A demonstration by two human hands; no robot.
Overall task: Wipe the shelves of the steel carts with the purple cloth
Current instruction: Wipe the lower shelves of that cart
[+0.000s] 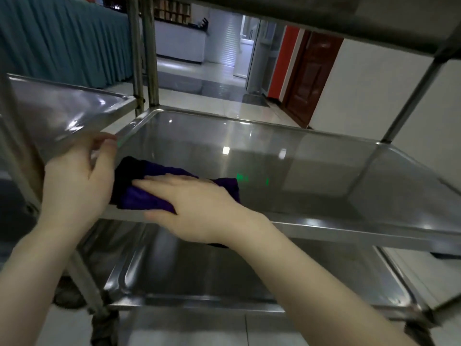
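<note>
Steel shelf (274, 171), purple cloth (139, 198), tiled floor (199, 96) beyond

This looks like the service area of a restaurant or canteen, though which of the two cannot be told. Tiered steel carts (324, 228) of the catering kind stand side by side on a glossy tiled floor (199, 96). Behind them a long table (62, 38) wears a pleated teal skirt, banquet style. Farther back are a white counter (179, 41) and a wooden pigeonhole rack (172, 8). A dark brown door (311, 78) beside a red panel (284, 61) lines the passage on the right.
</note>
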